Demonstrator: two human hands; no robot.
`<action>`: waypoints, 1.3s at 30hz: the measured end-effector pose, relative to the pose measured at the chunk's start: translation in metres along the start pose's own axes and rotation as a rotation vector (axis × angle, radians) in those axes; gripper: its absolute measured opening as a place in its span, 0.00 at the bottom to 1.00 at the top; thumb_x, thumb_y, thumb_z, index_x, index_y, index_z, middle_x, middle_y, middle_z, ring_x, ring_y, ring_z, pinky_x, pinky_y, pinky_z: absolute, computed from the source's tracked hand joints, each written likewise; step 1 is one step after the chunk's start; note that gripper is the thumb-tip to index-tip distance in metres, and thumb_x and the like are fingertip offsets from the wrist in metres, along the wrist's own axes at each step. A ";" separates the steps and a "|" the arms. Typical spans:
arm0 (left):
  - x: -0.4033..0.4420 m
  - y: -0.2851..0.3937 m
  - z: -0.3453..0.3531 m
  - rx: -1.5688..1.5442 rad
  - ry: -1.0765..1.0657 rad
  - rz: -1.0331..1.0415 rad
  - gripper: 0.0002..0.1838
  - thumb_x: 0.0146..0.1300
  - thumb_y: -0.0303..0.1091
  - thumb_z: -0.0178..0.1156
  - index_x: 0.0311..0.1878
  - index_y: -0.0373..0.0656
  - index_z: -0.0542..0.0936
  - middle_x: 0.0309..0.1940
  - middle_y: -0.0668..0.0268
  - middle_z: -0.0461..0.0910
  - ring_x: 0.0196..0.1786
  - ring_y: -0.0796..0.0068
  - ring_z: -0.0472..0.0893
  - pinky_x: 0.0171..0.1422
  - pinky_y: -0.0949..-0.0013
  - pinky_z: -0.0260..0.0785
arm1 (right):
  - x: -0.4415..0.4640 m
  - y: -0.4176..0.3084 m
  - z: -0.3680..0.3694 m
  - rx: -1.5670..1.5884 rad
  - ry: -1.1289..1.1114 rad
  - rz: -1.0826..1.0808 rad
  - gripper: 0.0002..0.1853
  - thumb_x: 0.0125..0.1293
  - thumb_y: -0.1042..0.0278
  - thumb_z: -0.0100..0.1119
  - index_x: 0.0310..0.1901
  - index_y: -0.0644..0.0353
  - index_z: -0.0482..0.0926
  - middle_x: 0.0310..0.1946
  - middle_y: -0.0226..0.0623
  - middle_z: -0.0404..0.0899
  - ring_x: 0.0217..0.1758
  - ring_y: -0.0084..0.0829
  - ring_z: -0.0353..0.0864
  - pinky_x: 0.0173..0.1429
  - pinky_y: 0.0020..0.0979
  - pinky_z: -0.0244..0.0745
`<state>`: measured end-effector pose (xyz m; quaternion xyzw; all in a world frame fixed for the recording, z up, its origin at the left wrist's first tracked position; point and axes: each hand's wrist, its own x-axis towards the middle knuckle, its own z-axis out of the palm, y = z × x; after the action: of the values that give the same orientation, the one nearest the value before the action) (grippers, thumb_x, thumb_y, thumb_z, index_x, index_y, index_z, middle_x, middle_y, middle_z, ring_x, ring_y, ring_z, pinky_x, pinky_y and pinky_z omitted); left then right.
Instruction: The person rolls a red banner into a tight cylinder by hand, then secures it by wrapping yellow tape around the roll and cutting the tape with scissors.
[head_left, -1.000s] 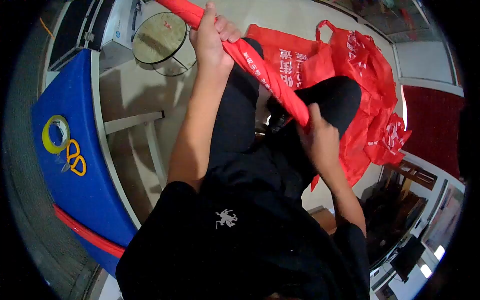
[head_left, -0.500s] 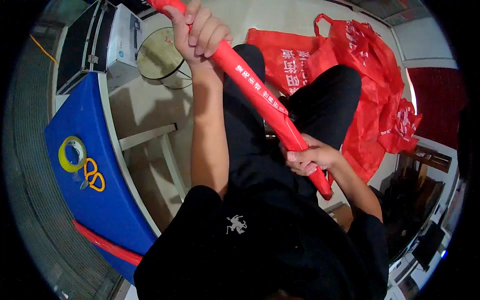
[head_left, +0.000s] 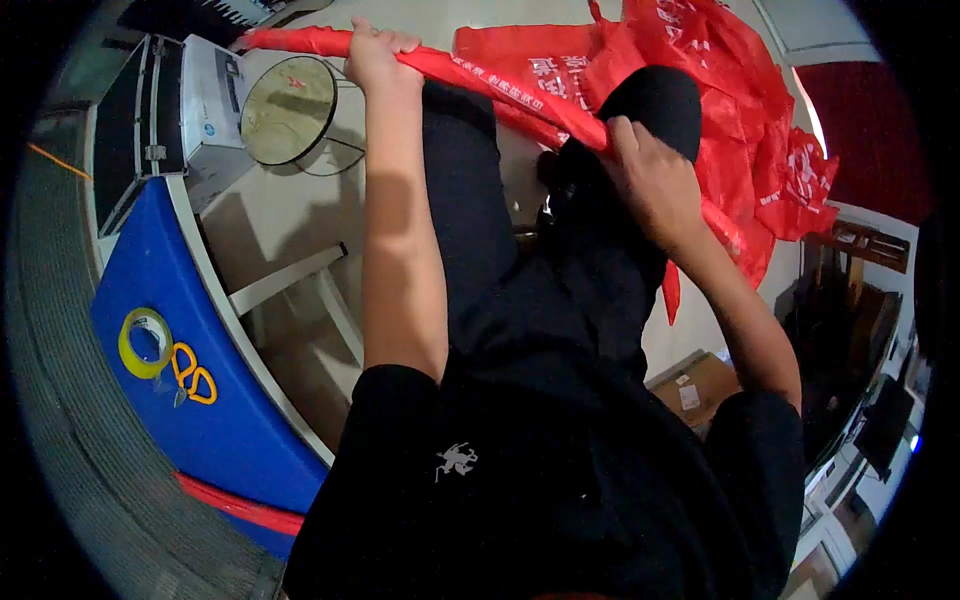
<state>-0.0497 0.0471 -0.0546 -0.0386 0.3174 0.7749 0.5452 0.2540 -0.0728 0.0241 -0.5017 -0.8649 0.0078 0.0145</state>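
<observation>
Both stretched forward, left hand and right hand curl their grip around a red roll.

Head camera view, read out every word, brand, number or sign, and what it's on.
"hp": white box; its smaller print is unreadable.
"街道", probably: spread red material; other white characters there are too blurred.
Held red roll: white characters, too small to read.
Cardboard box: label, too small to read.

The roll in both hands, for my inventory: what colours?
The roll is red with white lettering; head view.
</observation>
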 end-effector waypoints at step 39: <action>0.012 0.057 0.009 0.138 -0.180 0.036 0.23 0.76 0.46 0.52 0.24 0.50 0.62 0.15 0.77 0.59 0.14 0.81 0.58 0.24 0.74 0.61 | -0.034 0.010 0.010 0.004 0.123 0.060 0.09 0.67 0.67 0.52 0.47 0.55 0.68 0.28 0.39 0.77 0.30 0.44 0.85 0.27 0.44 0.78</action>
<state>-0.1016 0.0505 -0.0264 0.0744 0.3203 0.7614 0.5587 0.2791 -0.0970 0.0137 -0.5268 -0.8470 -0.0209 0.0686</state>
